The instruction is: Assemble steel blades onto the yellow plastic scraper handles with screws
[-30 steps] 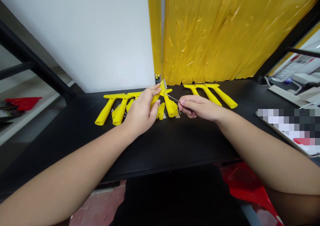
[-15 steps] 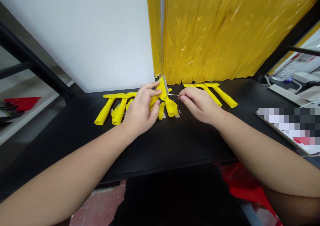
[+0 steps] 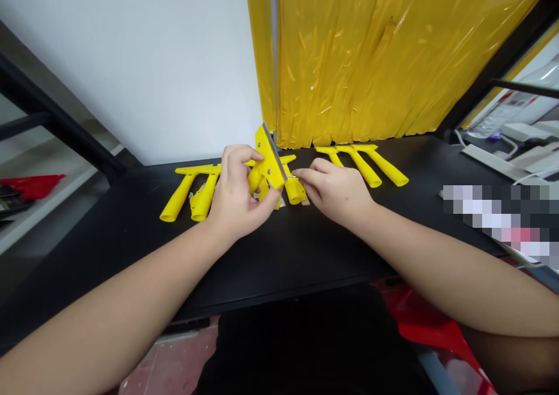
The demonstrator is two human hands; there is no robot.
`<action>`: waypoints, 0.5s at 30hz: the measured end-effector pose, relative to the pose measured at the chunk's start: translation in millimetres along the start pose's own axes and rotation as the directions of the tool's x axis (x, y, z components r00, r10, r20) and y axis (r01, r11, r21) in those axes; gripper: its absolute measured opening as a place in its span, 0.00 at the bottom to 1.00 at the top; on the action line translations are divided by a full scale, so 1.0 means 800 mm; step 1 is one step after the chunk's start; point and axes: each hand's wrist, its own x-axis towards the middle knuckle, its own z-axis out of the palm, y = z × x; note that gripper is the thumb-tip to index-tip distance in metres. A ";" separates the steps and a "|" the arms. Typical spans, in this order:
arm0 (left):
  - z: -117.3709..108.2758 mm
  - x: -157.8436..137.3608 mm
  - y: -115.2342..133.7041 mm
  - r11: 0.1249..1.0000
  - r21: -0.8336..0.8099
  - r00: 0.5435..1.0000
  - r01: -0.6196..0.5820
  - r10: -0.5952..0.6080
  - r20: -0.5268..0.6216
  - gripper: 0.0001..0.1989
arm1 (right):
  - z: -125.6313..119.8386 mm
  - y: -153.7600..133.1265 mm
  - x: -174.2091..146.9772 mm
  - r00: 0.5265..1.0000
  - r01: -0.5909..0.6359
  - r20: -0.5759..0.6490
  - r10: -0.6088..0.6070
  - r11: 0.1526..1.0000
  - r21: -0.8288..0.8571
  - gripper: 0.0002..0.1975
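Note:
My left hand [image 3: 238, 191] is closed around a yellow scraper [image 3: 268, 159], its head raised and tilted with a grey blade edge facing right. Two small screws show on the face of the head. Beside the blade's lower end, my right hand [image 3: 334, 186] pinches a thin metal rod [image 3: 291, 176]; only its tip shows, and the rest is hidden by my fingers. Behind the hands, a yellow scraper handle [image 3: 296, 191] lies on the black table [image 3: 279, 255]. More yellow scraper handles [image 3: 178, 200] lie to the left, partly covered by my left hand.
Several yellow scraper handles [image 3: 364, 170] lie at the back right. A white board [image 3: 152, 63] and yellow plastic sheeting [image 3: 371, 63] stand behind the table. A blurred-out device [image 3: 502, 226] rests at the right edge. Black frame posts [image 3: 56, 109] flank both sides.
My left hand has turned the scraper so that its face and blade show more. My right hand has shifted slightly left, and less of the rod is visible.

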 end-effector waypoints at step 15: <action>-0.006 -0.006 0.013 0.979 0.166 0.983 -0.117 0.091 0.161 0.29 | -0.007 -0.015 0.002 0.988 -0.028 0.147 0.046 0.992 -0.121 0.15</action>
